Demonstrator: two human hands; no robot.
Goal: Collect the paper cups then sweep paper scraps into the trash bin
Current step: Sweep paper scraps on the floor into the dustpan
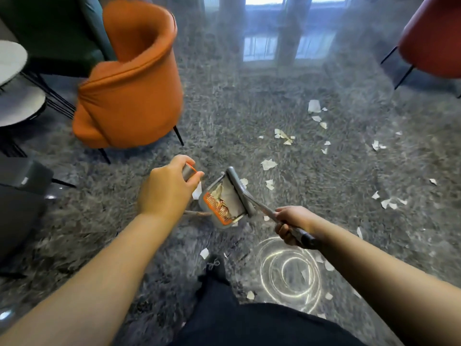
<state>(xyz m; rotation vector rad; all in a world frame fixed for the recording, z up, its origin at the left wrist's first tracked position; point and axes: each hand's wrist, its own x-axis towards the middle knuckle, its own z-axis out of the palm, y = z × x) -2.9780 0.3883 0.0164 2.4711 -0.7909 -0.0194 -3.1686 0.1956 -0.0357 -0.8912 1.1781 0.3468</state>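
Mid-sweep: my left hand (pixel 166 186) grips dustpan handle (pixel 190 171), right hand (pixel 289 227) grips broom (pixel 240 193); many paper scraps (pixel 284 136) remain on carpet (pixel 324 171).

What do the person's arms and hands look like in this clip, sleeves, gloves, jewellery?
Both forearms are bare up to the frame edge, with no sleeves in view. The left hand and the right hand wear no gloves, and no rings, watch or bracelets are visible. Lower down, dark black clothing and a black sock with a small white mark show.

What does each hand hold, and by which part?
Left hand grips the dustpan by its handle top; right hand grips the broom by its handle.
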